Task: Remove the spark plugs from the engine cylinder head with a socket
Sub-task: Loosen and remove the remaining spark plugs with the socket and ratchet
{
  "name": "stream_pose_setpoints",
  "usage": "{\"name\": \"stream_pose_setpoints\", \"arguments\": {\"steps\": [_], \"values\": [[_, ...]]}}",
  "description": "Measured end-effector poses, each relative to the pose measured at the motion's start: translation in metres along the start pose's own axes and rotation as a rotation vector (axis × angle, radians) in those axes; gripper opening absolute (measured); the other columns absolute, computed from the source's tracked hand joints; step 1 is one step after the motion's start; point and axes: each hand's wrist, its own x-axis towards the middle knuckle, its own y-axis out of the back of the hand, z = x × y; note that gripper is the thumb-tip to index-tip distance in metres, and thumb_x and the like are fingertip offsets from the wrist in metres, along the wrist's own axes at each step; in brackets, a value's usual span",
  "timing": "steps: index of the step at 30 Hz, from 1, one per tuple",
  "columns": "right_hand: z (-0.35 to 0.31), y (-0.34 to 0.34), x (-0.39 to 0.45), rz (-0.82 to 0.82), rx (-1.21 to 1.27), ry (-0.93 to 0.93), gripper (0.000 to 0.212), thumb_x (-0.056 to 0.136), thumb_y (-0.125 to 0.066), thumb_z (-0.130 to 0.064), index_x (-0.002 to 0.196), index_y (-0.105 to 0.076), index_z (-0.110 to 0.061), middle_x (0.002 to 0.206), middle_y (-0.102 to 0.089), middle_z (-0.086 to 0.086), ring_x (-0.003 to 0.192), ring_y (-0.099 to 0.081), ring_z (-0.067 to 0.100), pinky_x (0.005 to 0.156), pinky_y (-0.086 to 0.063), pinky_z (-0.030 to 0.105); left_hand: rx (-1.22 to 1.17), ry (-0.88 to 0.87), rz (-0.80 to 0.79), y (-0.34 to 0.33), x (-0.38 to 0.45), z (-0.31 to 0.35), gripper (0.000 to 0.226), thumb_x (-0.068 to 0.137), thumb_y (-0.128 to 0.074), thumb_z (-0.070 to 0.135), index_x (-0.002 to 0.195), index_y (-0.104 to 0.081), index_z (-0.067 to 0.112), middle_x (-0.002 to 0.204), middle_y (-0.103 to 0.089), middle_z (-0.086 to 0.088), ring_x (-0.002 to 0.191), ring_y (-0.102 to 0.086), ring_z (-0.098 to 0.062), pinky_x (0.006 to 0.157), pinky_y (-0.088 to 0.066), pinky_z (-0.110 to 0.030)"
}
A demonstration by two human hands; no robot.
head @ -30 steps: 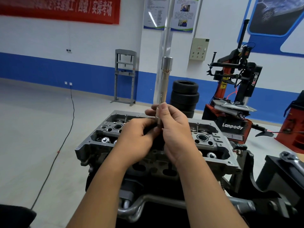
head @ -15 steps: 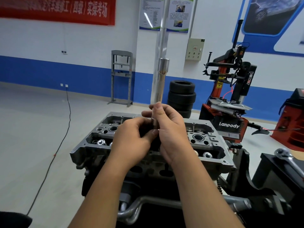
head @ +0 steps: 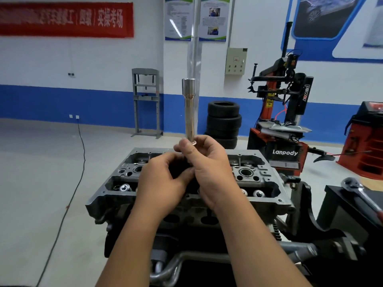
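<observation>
Above the middle of the engine cylinder head (head: 187,200), both hands meet around the lower end of a long spark plug socket (head: 189,109). The socket stands nearly upright, its wider drive end at the top and its open end down among the fingers. The right hand (head: 209,172) curls its fingers (head: 184,149) and thumb round the bottom of the socket and grips it. The left hand (head: 161,183) sits just beside it on the left, fingers curled inward and its fingertips touching the right hand below the socket's mouth; what they pinch there is hidden, so I cannot tell whether a spark plug is in them.

The cylinder head lies flat on its stand, open side up, with round plug wells and valve springs showing at its left and right ends. A ratchet wrench (head: 360,192) lies on a dark surface (head: 339,206) to the near right, well apart from the hands.

Far behind, a stack of tyres (head: 223,123) stands by the blue-and-white wall, a red-and-black tyre changer (head: 284,129) to its right, and a grey shop press (head: 146,102) to its left. A black cable (head: 71,195) runs across the floor on the left.
</observation>
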Motion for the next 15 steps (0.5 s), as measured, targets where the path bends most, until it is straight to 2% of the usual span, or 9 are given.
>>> {"name": "stream_pose_setpoints", "arguments": {"steps": [2,3,5,7,10,13,15], "values": [[0.0007,0.0000,-0.0002,-0.002,-0.029,0.013,0.015,0.091,-0.076,-0.035,0.095,-0.071,-0.022,0.103,-0.078,0.009,0.100,-0.075,0.024,0.092,-0.061,0.042,0.029,-0.028,-0.044,0.0014,-0.0010,0.0029,0.030,0.080,-0.076,0.040,0.108,-0.079,0.030,0.095,-0.080,0.016,0.093,-0.076,-0.006,0.088,-0.061,-0.045],[0.0006,0.0000,-0.0003,0.000,-0.030,0.009,0.015,0.095,-0.071,-0.035,0.096,-0.072,-0.021,0.101,-0.078,0.006,0.098,-0.075,0.021,0.091,-0.061,0.041,0.016,-0.035,-0.067,0.0016,-0.0008,0.0027,0.028,0.082,-0.075,0.036,0.109,-0.079,0.030,0.097,-0.080,0.015,0.094,-0.076,-0.007,0.090,-0.061,-0.045],[-0.0010,-0.0011,0.0000,0.012,0.000,-0.012,0.023,0.101,-0.062,-0.038,0.097,-0.073,-0.018,0.098,-0.079,0.003,0.096,-0.075,0.018,0.093,-0.060,0.043,-0.028,-0.030,-0.082,0.0016,0.0004,-0.0007,0.023,0.089,-0.077,0.018,0.110,-0.079,0.029,0.101,-0.081,0.013,0.099,-0.076,-0.010,0.094,-0.061,-0.047],[-0.0031,-0.0019,0.0000,0.016,0.035,-0.020,0.027,0.101,-0.062,-0.040,0.098,-0.074,-0.016,0.096,-0.079,0.004,0.093,-0.075,0.017,0.093,-0.060,0.041,-0.035,-0.018,-0.056,0.0012,0.0014,-0.0041,0.028,0.090,-0.079,0.007,0.108,-0.079,0.028,0.100,-0.081,0.012,0.099,-0.077,-0.009,0.095,-0.061,-0.047],[-0.0035,-0.0022,-0.0015,0.007,0.043,0.015,0.026,0.089,-0.076,-0.038,0.101,-0.070,-0.016,0.099,-0.079,0.008,0.096,-0.075,0.019,0.095,-0.060,0.042,-0.018,-0.003,-0.011,-0.0003,0.0005,-0.0033,0.024,0.084,-0.088,0.023,0.105,-0.079,0.030,0.095,-0.081,0.014,0.093,-0.077,-0.008,0.090,-0.063,-0.047],[-0.0024,-0.0028,-0.0019,0.009,0.001,0.028,0.034,0.082,-0.077,-0.047,0.096,-0.069,-0.016,0.101,-0.079,0.007,0.096,-0.075,0.019,0.094,-0.060,0.042,0.009,-0.019,-0.018,0.0006,-0.0015,0.0017,0.022,0.080,-0.080,0.041,0.101,-0.080,0.033,0.090,-0.080,0.016,0.087,-0.076,-0.006,0.084,-0.063,-0.046],[-0.0018,-0.0032,-0.0005,0.019,-0.011,0.001,0.037,0.085,-0.069,-0.052,0.095,-0.071,-0.017,0.100,-0.079,0.005,0.098,-0.075,0.020,0.096,-0.059,0.046,-0.036,-0.015,-0.068,0.0019,-0.0003,0.0017,0.014,0.087,-0.077,0.031,0.101,-0.080,0.034,0.092,-0.080,0.013,0.090,-0.077,-0.010,0.086,-0.063,-0.049]]}}
